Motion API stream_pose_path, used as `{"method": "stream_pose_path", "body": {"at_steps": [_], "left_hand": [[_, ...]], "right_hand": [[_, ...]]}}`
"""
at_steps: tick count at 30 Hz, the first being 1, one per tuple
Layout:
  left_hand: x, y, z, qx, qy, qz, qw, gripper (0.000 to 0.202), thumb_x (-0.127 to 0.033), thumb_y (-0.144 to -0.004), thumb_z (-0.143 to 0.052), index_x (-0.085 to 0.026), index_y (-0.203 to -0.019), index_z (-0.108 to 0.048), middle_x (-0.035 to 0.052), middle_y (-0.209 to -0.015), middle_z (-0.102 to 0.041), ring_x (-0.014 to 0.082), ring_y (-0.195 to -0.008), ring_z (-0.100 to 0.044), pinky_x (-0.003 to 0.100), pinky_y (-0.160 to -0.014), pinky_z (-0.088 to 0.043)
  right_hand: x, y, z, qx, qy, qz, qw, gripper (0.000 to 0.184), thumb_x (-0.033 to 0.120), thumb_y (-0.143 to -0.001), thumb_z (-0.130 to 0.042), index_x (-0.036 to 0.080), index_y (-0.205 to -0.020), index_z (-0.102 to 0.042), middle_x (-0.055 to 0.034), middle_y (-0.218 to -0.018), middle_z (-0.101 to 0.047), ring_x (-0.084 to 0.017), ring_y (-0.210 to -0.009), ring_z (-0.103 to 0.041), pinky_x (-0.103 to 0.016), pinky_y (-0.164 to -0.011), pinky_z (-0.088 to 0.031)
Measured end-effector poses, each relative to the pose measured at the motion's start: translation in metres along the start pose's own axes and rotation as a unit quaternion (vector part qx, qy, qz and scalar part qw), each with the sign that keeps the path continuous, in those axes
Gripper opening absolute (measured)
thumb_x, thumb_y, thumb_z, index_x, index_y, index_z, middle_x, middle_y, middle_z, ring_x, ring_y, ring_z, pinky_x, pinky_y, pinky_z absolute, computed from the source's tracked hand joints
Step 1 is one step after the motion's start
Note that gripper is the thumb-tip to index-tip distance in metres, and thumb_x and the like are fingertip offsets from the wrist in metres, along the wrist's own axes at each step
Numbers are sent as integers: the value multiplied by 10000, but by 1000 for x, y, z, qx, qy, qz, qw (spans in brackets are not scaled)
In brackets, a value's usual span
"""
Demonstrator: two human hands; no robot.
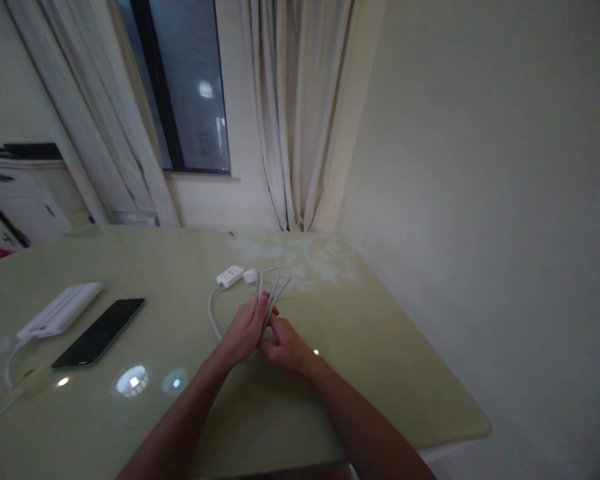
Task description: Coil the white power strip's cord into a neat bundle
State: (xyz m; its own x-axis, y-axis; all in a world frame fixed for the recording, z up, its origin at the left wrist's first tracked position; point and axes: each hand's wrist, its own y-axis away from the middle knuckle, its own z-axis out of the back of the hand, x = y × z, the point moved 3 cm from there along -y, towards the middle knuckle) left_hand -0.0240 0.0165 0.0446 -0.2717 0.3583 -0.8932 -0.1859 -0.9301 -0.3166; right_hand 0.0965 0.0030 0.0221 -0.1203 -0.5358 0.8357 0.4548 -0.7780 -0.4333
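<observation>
Looped cable (261, 285) in hand
The left hand (245, 329) clasps it; the right hand (286, 347), partly hidden, seems to pinch it lower down.

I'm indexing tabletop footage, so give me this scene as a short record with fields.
Left hand: holds a folded, pale flexible cable
Right hand: touches the cable's lower part, grip partly hidden
Beyond hands: white rectangular socket block, small white plug
Person's left: white flat rectangular device, black-screened rectangular phone
Surface: glossy pale-green table
</observation>
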Motion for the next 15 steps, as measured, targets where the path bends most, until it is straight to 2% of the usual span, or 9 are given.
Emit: {"method": "stream_pose_path", "body": {"at_steps": [4, 7, 10, 13, 15], "left_hand": [[3, 0, 1, 51, 17, 2, 999, 569, -622, -1009, -282, -195, -1005, -658, 98, -1005, -703, 245, -921, -656, 374, -874, -518], [2, 0, 1, 76, -40, -31, 996, 525, -575, -1025, -286, -206, -1060, -658, 108, -1081, -703, 260, -1031, -648, 400, -982, -482], [-1, 0, 1, 65, -82, -51, 993, 490, -555, -1025, -331, -204, -1162, -645, 119, -1151, -707, 276, -1117, -637, 414, -1042, -447], [-1, -1, 1, 61, -46, -50, 996, 525, -560, -1017, -368, -186, -1330, -561, 135, -1254, -690, 274, -1152, -646, 393, -1026, -470], [1, -3, 1, 73, -27, -51, 996, 545, -557, -1009, -402, -178, -1380, -528, 137, -1295, -679, 274, -1166, -648, 390, -1022, -481]], "right_hand": [[0, 2, -1, -14, -29, 6, 999, 241, 219, -839, -603, 195, -1065, -684, -68, -1080, -734, -248, -1047, -671, -382, -988, -495], [-1, 2, -2, -23, -49, -11, 998, 203, 250, -874, -589, 192, -1037, -695, -61, -1023, -745, -236, -991, -685, -366, -944, -515], [-3, 1, -2, -34, -59, -28, 997, 184, 311, -907, -599, 190, -984, -714, -48, -951, -744, -226, -935, -685, -364, -933, -516], [-6, -3, 2, -74, -84, -41, 993, 247, 407, -929, -618, 186, -928, -726, -49, -915, -739, -217, -878, -675, -346, -878, -522], [-8, -6, 10, -118, -133, -49, 983, 283, 451, -927, -635, 183, -930, -728, -52, -927, -738, -205, -862, -673, -329, -853, -524]]}}
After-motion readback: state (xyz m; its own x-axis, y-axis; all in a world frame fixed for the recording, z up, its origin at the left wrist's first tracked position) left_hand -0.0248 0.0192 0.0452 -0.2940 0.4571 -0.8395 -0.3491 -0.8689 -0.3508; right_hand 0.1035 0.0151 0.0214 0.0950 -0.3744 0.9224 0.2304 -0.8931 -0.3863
